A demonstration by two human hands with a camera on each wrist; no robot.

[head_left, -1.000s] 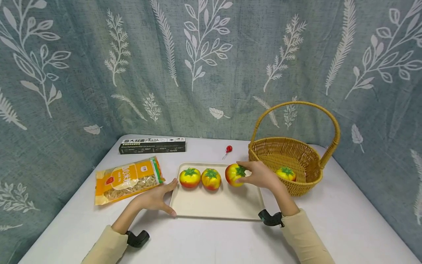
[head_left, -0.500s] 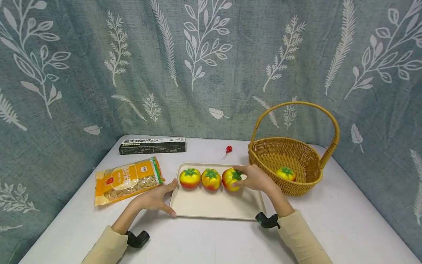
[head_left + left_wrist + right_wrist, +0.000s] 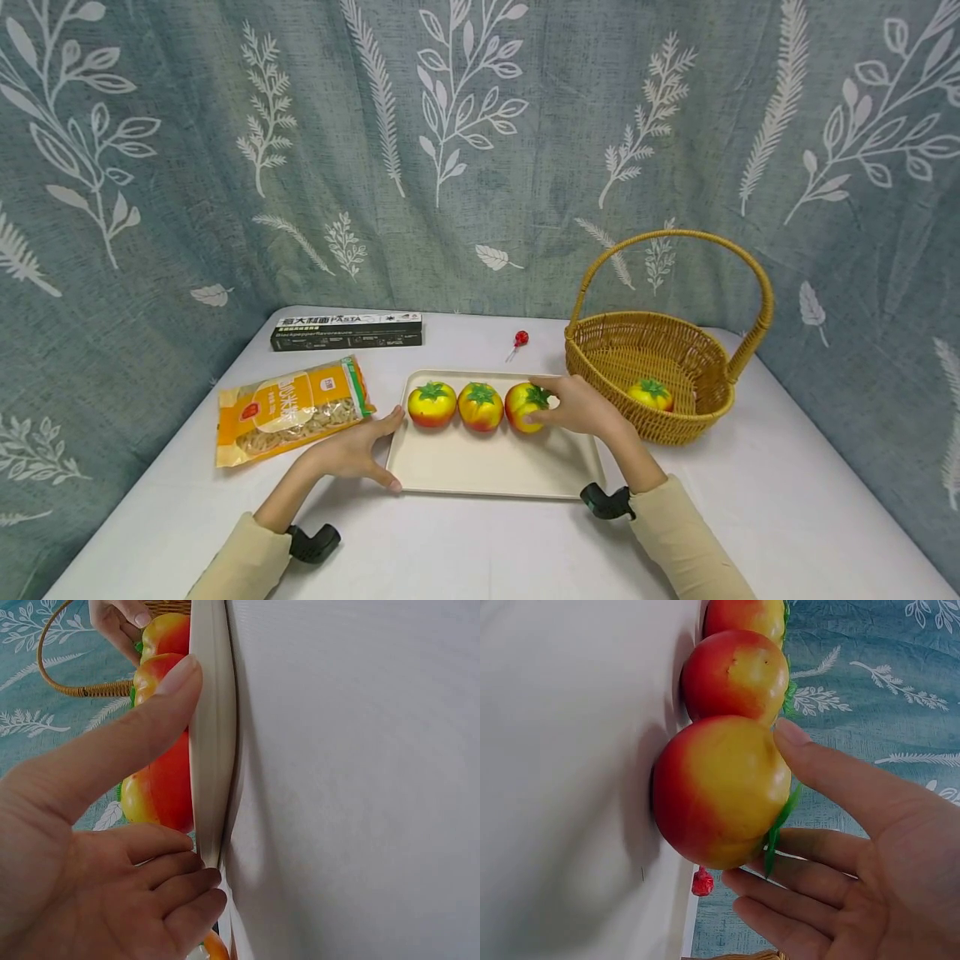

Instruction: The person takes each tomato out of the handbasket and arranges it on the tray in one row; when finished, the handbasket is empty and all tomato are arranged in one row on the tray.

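Note:
Three red and yellow tomatoes with green leafy tops line the far half of a cream tray [image 3: 487,473]: a left tomato [image 3: 432,407], a middle tomato [image 3: 480,409] and a right tomato [image 3: 519,410]. My right hand [image 3: 588,407] holds the right tomato from its right side, thumb against it and fingers around its leafy top, as the right wrist view shows. My left hand [image 3: 348,450] spreads across the tray's left end, with the thumb at the near corner and relaxed fingers at the side edge. In the left wrist view the thumb [image 3: 161,712] lies along the tray's rim.
A wicker basket [image 3: 600,333] with a tall handle stands at the right, with another tomato [image 3: 651,395] inside. An orange pasta bag [image 3: 292,408] lies left of the tray. Behind are a black pasta box [image 3: 347,332] and a red lollipop [image 3: 521,339].
My right hand has moved the right tomato left and slightly down on the tray, close to the middle tomato. Over the last half second it has hardly moved. The left hand stays put.

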